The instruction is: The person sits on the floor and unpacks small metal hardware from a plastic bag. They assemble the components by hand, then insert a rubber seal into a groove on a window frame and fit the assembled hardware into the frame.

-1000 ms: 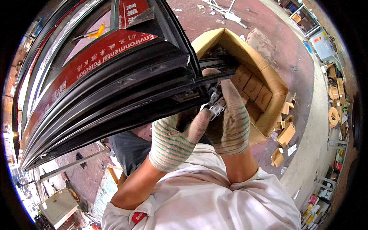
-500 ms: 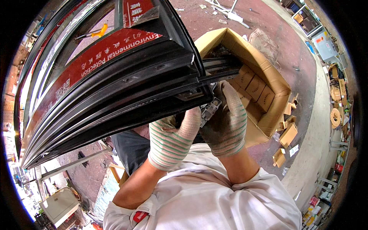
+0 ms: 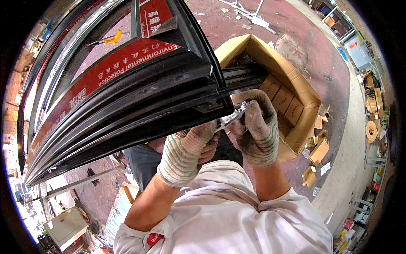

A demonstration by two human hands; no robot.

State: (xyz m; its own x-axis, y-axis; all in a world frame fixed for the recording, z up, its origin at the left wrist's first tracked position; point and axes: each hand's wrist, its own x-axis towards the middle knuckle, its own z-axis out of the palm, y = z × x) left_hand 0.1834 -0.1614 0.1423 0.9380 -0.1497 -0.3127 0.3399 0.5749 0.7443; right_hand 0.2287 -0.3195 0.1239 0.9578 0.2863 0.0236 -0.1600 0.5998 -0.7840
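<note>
Just below the near right corner of a black window frame (image 3: 139,99), a small silver metal fitting (image 3: 231,117) spans the gap between my two hands. My right hand (image 3: 259,131), in a dirty striped work glove, pinches its upper end between thumb and fingers. The lower end meets the fingertips of my left hand (image 3: 188,148), gloved the same way and closed on it. The fitting is tilted, and its exact kind is unclear. Red printed film covers parts of the frame. A yellow-handled screwdriver (image 3: 112,37) lies across the frame's far part.
An open cardboard box (image 3: 311,97) stands right of the frame, with small brown boxes (image 3: 282,98) and black profiles inside. Cardboard scraps (image 3: 318,151) litter the floor beyond it. A cushion (image 3: 292,50) lies behind. Shelved goods line the right wall. A metal bar (image 3: 84,181) runs under the frame.
My right hand has moved slightly right and turned, so its thumb and fingers now show around the fitting. The fitting has rotated to an edge-on slant. My left hand has shifted a little left.
</note>
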